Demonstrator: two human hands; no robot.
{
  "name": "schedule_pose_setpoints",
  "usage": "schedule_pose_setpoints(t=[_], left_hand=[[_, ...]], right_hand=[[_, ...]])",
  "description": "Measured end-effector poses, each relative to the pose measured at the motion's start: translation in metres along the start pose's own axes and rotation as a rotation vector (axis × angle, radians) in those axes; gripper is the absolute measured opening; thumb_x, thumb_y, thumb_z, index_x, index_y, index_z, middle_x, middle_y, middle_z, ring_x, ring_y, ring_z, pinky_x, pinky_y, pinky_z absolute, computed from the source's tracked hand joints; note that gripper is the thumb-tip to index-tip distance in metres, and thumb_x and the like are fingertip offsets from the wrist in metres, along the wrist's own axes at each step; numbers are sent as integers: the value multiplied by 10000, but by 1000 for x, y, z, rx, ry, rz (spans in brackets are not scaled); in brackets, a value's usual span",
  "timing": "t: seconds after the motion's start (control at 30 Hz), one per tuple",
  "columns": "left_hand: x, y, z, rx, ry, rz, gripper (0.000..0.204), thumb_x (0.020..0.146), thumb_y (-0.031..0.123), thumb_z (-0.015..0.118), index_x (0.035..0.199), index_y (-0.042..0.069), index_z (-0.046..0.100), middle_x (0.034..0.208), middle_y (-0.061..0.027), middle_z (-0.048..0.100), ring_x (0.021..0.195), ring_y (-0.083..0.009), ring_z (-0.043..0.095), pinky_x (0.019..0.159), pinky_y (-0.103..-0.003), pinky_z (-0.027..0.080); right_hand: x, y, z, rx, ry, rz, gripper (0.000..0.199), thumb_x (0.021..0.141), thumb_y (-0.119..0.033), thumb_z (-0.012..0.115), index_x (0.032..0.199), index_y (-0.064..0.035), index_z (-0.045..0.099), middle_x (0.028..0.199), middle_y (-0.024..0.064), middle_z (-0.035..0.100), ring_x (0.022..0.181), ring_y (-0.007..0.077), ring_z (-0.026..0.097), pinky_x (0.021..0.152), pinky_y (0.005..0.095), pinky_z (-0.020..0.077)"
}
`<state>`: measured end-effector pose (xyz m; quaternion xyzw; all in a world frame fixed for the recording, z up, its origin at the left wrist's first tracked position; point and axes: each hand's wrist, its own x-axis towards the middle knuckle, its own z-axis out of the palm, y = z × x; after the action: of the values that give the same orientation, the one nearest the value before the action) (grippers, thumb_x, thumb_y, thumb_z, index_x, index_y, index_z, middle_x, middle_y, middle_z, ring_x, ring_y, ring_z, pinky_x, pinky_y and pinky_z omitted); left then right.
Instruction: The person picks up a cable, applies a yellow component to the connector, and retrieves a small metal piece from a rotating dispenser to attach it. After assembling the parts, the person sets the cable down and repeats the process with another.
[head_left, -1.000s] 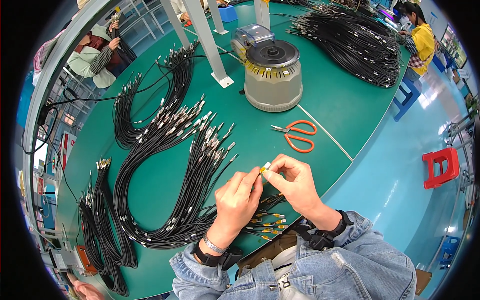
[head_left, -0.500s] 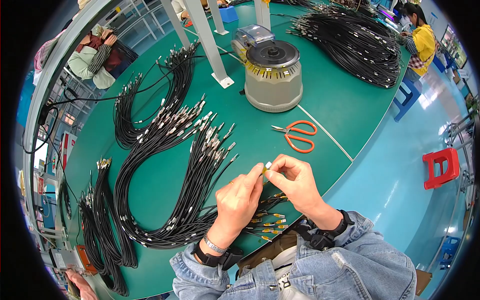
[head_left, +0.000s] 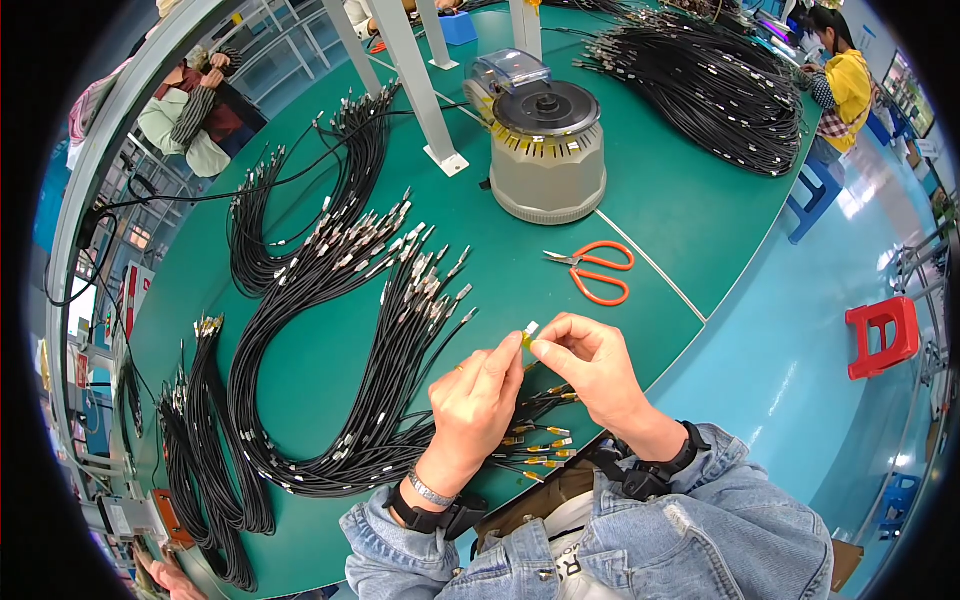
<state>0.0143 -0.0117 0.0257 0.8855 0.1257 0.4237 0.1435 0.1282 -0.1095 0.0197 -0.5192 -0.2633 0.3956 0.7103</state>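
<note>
My left hand (head_left: pixel 478 400) and my right hand (head_left: pixel 590 365) meet above the near edge of the green table (head_left: pixel 330 350). Between their fingertips they pinch one cable end with a small yellow and white tag (head_left: pixel 527 334). Below the hands lie several black cable ends with yellow tags (head_left: pixel 540 445). A long bundle of black cables with metal connectors (head_left: pixel 390 330) lies just left of my left hand.
Orange-handled scissors (head_left: pixel 595 270) lie beyond my hands. A round grey machine (head_left: pixel 547 150) stands behind them. More black cable bundles lie at the left (head_left: pixel 210 440) and far right (head_left: pixel 700 80). A person in yellow (head_left: pixel 845 85) sits at the far right; a red stool (head_left: pixel 880 335) stands on the floor.
My hands have stayed in place, with only small finger movements on the tagged cable end. The person at the far left has shifted a little.
</note>
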Motion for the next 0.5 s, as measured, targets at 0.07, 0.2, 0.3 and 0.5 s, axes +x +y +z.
schedule_pose_setpoints(t=[0.07, 0.2, 0.3, 0.5], left_hand=[[0, 0, 0, -1, 1, -3, 310, 686, -95, 677, 964, 31, 624, 631, -51, 588, 458, -138, 515, 410, -236, 398], [-1, 0, 1, 8, 11, 2, 306, 686, -96, 676, 961, 28, 624, 627, -52, 586, 454, -134, 514, 412, -233, 401], [-2, 0, 2, -17, 21, -14, 302, 688, -97, 673, 959, 27, 624, 616, -53, 579, 450, -132, 510, 411, -233, 402], [-1, 0, 2, -21, 24, -40, 296, 691, -93, 675, 956, 28, 623, 603, -53, 572, 446, -130, 507, 406, -234, 400]], right_hand=[[-1, 0, 0, 56, 4, 38, 64, 835, -50, 625, 847, 7, 599, 833, 11, 584, 774, 67, 534, 705, 211, 438], [0, 4, 0, 106, 6, 40, 97, 840, -81, 631, 874, 8, 614, 803, 3, 604, 738, 50, 531, 657, 194, 434], [0, 6, 0, 111, 2, 26, 104, 844, -85, 627, 884, 9, 609, 809, 11, 602, 745, 54, 529, 670, 205, 437], [-2, 2, 6, 88, 18, -18, 90, 849, -80, 618, 864, 5, 591, 873, 24, 580, 806, 74, 533, 749, 221, 442]])
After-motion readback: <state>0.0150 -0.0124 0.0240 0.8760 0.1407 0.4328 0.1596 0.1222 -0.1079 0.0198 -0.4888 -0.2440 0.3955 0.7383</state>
